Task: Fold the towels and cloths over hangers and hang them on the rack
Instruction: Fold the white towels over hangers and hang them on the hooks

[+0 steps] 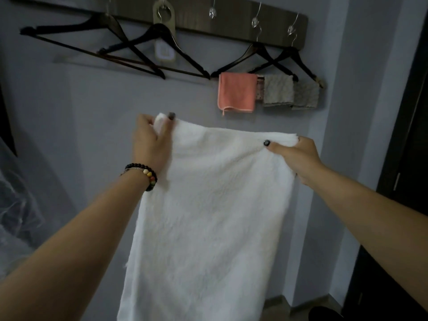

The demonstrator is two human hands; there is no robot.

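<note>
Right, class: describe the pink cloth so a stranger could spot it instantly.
Find the dark wooden rack along the wall. Under its right half, a dark hanger carries the pink cloth folded over its bar. The cloths beside it are grey; it alone is coloured.

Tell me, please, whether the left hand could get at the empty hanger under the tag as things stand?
Probably not yet: the left hand grips the white towel, as does the right hand. The way to the hanger looks open.

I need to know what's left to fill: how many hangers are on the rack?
4: the far-left hanger and the second hanger are bare, the third hanger holds a pink cloth, and the far-right hanger holds grey cloths. Others could be hidden.
</note>
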